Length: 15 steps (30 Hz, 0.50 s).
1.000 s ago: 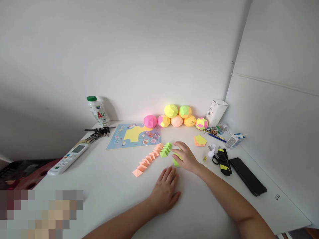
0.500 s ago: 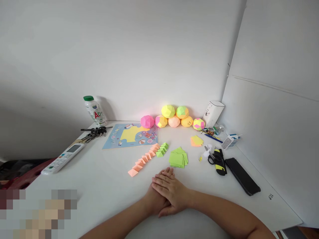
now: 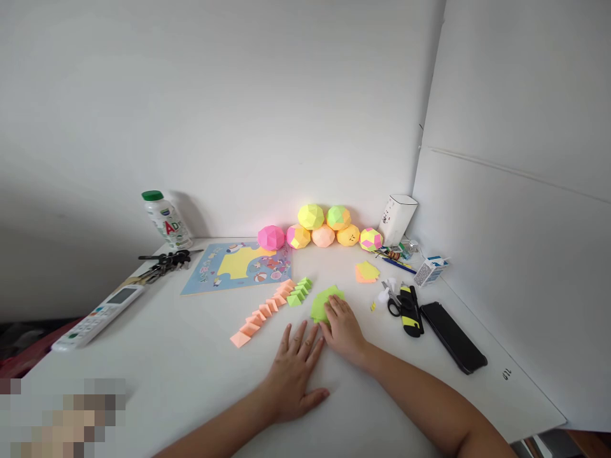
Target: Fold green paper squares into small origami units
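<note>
My left hand (image 3: 296,378) lies flat on the white table, palm down, with its fingers spread and nothing under grip. Just to its right, my right hand (image 3: 344,327) reaches onto a loose pile of green paper squares (image 3: 322,303). Its fingers are bent over the pile's right side and the thumb is at the near edge, closed on the paper; how many sheets it grips is hidden. Left of the pile runs a short row of folded green paper pieces (image 3: 299,292). Beside that, a longer diagonal row of folded peach paper pieces (image 3: 261,313) stretches toward me.
Faceted paper balls (image 3: 323,235) are stacked against the wall. A blue picture board (image 3: 200,280), bottle (image 3: 167,219), keys (image 3: 162,264) and remote control (image 3: 98,318) lie leftward. Rightward are yellow-orange paper (image 3: 367,272), scissors (image 3: 394,305), a utility knife (image 3: 409,312) and a black case (image 3: 453,337).
My hands, which lay one on top of the other, have parted. The left now rests flat with fingers spread, and the right has moved forward onto the green paper. The view has shifted slightly right.
</note>
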Available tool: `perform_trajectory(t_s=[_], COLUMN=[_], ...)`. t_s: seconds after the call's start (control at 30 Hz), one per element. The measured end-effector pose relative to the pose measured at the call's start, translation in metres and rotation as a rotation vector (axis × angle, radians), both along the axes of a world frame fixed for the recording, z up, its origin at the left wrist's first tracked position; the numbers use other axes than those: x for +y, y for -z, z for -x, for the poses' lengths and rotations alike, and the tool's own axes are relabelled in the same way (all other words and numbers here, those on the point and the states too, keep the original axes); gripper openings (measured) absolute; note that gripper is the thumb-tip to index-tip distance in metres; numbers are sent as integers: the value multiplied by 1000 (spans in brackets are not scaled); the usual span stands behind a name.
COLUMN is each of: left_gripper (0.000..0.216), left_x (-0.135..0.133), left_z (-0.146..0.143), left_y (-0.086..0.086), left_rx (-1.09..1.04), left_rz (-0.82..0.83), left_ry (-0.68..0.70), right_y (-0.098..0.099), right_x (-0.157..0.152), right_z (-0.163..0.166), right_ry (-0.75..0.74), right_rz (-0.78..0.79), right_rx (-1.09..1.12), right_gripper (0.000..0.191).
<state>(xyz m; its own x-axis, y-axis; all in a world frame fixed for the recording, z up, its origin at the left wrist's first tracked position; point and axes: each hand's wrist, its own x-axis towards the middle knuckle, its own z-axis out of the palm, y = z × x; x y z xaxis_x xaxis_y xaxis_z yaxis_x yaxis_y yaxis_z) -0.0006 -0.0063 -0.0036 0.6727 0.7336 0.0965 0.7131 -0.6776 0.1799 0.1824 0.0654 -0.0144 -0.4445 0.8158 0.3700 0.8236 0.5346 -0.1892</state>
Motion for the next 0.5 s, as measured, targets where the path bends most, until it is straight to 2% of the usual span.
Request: perform_trajectory(t_s=[0.23, 0.5], left_gripper=[80, 77], left_x=[2, 3], left_z=[0, 2], left_y=[5, 6], left_rx=[-21, -19], left_rz=[2, 40], left_ry=[3, -2], right_y=[-1, 7], right_x=[-2, 2], right_z=[5, 4], right_ry=[19, 3], right_rz=[-14, -132], right_rx=[19, 4], right_gripper=[31, 22])
